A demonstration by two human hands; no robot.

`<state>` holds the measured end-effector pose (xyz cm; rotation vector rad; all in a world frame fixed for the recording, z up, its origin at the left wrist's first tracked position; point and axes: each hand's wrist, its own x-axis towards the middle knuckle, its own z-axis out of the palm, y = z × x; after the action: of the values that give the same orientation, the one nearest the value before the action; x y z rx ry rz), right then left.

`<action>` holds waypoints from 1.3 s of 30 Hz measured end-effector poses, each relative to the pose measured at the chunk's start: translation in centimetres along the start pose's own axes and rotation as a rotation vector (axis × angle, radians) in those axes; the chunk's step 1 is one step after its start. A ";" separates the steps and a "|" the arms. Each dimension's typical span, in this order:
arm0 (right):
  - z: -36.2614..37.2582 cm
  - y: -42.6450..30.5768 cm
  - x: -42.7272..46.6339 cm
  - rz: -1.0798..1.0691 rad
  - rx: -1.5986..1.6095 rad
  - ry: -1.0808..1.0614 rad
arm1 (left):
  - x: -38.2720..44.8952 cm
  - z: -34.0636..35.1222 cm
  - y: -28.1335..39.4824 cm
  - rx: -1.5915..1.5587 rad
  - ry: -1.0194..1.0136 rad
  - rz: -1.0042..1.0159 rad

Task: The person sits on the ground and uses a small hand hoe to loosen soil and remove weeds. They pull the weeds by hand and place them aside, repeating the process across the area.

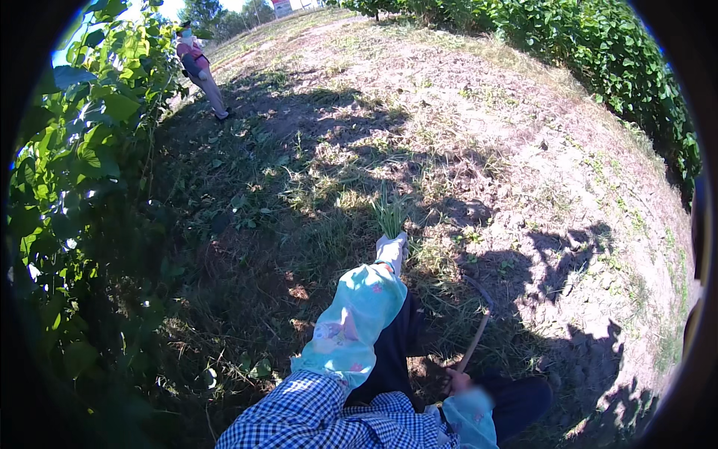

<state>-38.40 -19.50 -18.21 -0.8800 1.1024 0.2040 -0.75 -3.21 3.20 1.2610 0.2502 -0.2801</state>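
My left hand (pixel 392 248), in a pale glove, reaches forward and grips a tuft of long green grass (pixel 389 218). The blades stick out beyond the fingers. Whether the tuft is still rooted I cannot tell. Low in the view, my right hand (pixel 459 381) is closed around the wooden handle of a sickle (pixel 475 338). Its dark curved blade points forward, over the grass to the right of my left hand and apart from it. Light blue patterned sleeve covers run over both forearms. Part of the right hand is hidden by its sleeve and a blur.
Leafy climbing plants (pixel 84 146) rise close on the left. Another green row (pixel 594 56) borders the right side. A person (pixel 201 70) stands by the left plants farther off. Weedy ground (pixel 505 123) with dry clods and cut-looking grass lies between the rows.
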 end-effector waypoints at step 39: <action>0.9 0.2 -0.4 -0.090 -0.019 0.051 | -1.0 0.8 -0.1 0.507 -0.279 0.001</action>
<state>-38.05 -18.60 -17.84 -0.9536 1.1077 0.1182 -1.65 -3.92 3.67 1.6995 -0.0689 -0.5360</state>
